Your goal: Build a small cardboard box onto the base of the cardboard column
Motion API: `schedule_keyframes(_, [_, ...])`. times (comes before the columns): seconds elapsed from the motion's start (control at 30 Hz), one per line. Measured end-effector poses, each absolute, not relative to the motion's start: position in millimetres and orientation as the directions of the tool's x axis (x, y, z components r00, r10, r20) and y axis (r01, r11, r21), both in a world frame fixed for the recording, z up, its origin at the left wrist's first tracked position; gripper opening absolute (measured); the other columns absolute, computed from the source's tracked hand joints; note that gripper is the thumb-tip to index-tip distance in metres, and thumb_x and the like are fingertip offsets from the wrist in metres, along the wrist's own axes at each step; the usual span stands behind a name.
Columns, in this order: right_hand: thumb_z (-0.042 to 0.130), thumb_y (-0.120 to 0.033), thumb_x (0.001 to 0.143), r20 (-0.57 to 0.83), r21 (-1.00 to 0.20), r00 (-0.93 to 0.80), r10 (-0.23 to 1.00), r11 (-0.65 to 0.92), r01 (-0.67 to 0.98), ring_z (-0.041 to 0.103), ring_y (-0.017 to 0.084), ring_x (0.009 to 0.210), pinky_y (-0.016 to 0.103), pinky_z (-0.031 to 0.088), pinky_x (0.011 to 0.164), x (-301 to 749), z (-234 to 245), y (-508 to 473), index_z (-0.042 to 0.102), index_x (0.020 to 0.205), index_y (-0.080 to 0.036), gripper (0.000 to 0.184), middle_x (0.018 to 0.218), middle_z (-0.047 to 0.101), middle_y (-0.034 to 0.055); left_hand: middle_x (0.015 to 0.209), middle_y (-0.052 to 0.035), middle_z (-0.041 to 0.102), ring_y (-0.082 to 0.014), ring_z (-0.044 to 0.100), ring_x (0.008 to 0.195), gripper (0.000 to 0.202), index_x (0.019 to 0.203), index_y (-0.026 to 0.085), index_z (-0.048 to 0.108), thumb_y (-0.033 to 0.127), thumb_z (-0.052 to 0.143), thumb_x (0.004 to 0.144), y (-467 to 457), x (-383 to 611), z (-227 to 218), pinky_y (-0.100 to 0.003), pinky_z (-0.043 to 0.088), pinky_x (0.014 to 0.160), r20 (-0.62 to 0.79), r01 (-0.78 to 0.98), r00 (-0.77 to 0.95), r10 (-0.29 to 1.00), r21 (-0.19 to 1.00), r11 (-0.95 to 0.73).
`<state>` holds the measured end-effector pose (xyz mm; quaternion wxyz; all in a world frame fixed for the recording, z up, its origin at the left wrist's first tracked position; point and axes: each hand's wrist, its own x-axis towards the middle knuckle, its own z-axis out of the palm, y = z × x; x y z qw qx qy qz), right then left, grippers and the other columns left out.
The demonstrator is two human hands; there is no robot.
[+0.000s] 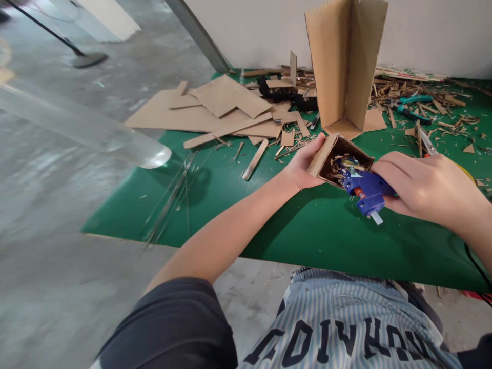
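My left hand [302,166] grips the side of a small open cardboard box [333,156], held tilted just above the green mat [277,225]. My right hand [418,187] is closed around a blue glue gun [365,189], whose nozzle points into the box opening. A white glue stick end pokes out of the gun's back. Small coloured bits show inside the box; I cannot make out what they are.
A tall folded cardboard piece [344,61] stands upright behind the box. Flat cardboard sheets [215,107] and several strips and scraps litter the mat's far side. Teal-handled pliers [413,107] lie at the right. The concrete floor [57,205] lies left of the mat.
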<state>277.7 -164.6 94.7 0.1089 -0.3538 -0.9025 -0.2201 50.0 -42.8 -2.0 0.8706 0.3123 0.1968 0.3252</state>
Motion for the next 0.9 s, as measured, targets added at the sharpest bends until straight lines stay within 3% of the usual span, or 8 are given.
schedule_keyframes(0.1, [0.044,-0.02,0.1,0.333,0.33,-0.72,0.609,0.64,0.694,0.052,0.013,0.062,0.03,0.021,0.054,275.8,97.0,-165.3,0.064,0.099,-0.011,0.023,0.089,0.066,0.0092,0.078,-0.0038,0.073,-0.022,0.077,0.079,0.044,0.089,0.018,0.069,0.045,0.038,0.104,-45.9,49.6,0.4,-0.036,0.063,0.077,-0.132,-0.42,0.725,0.676,0.693,0.586])
schedule_keyframes(0.27, [0.045,-0.021,0.1,0.304,0.38,-0.727,0.615,0.622,0.685,0.049,0.014,0.06,0.031,0.018,0.054,271.0,100.3,-167.0,0.062,0.096,-0.012,0.02,0.083,0.061,0.0067,0.081,-0.0024,0.073,-0.0254,0.077,0.092,0.04,0.094,0.022,0.067,0.061,0.064,0.087,-48.0,51.2,-2.4,-0.034,0.062,0.08,-0.102,-0.387,0.728,0.678,0.756,0.528])
schedule_keyframes(0.5, [0.044,-0.02,0.1,0.271,0.439,-0.716,0.643,0.579,0.687,0.047,0.013,0.058,0.031,0.015,0.054,263.4,104.1,-169.0,0.06,0.091,-0.014,0.018,0.081,0.058,0.0059,0.084,-0.0033,0.076,-0.0328,0.076,0.104,0.048,0.099,0.025,0.067,0.067,0.072,0.077,-44.9,52.3,-7.8,-0.038,0.062,0.078,-0.082,-0.338,0.727,0.682,0.821,0.46])
schedule_keyframes(0.73, [0.041,-0.015,0.099,0.263,0.439,-0.688,0.677,0.55,0.71,0.041,0.012,0.056,0.031,0.014,0.054,259.9,102.7,-168.8,0.057,0.086,-0.014,0.021,0.078,0.056,0.0056,0.088,-0.0045,0.077,-0.0321,0.076,0.105,0.048,0.1,0.024,0.067,0.064,0.076,0.074,-48.9,53.4,-2.1,-0.035,0.062,0.076,-0.077,-0.368,0.715,0.695,0.803,0.468])
schedule_keyframes(0.9, [0.041,-0.015,0.099,0.267,0.413,-0.678,0.685,0.555,0.722,0.037,0.011,0.054,0.031,0.013,0.054,261.5,102.6,-170.8,0.056,0.083,-0.014,0.022,0.077,0.054,0.005,0.092,-0.0041,0.077,-0.0325,0.075,0.107,0.048,0.103,0.024,0.067,0.063,0.075,0.076,-45.4,52.3,-3.8,-0.038,0.062,0.083,-0.078,-0.38,0.693,0.717,0.806,0.454])
